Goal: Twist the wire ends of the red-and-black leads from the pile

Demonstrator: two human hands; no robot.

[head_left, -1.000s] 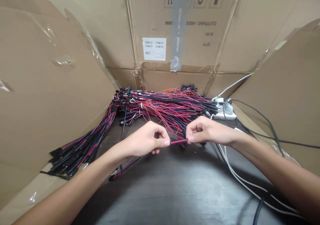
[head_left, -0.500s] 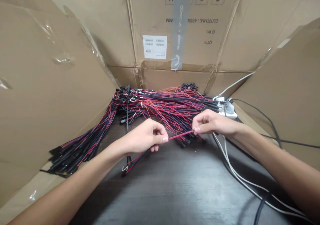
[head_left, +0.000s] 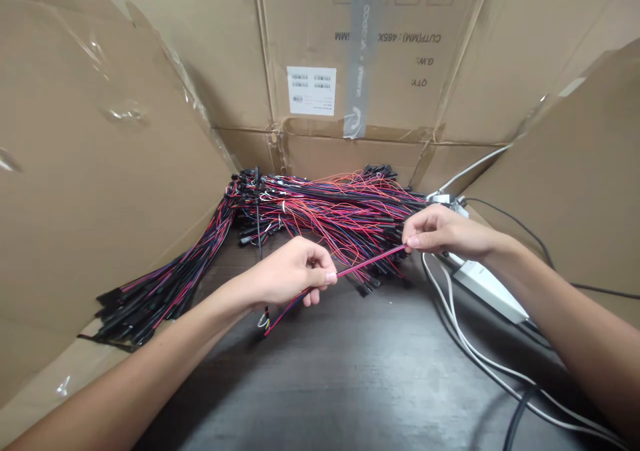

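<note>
Through the head camera, I start from the left hand (head_left: 297, 271), which pinches the wires (head_left: 371, 261) between thumb and fingers; the right hand (head_left: 445, 232) pinches the same wires at a higher place, with its fingertips narrow. The part between the hands is straight and goes up toward the right, in the air above the table (head_left: 375, 371), so I think the two grips are placed apart to keep it tight and flat. Below the left hand, red and blue wires come down to a dark plug (head_left: 261, 332), which hangs free or touches the table; I cannot tell which. Just behind the hands is the heap (head_left: 325, 204), whose strands mostly run from side to side, perhaps laid so to limit tangling. To the left, a bundle (head_left: 160, 284) fans toward me along the table's edge, its dark ends together, I suppose for keeping it separate. On the right the room is smaller: a white box (head_left: 493, 291) sits under the right forearm, and white cords (head_left: 470, 354) curve toward me with a black cord (head_left: 517, 411) near them, so a low sweep there could catch. The open room is in front of the hands, on the bare middle of the table. Farther out, the left wall (head_left: 90, 171), the back wall (head_left: 210, 51) and the right wall (head_left: 600, 171), all cardboard, close three sides.
</note>
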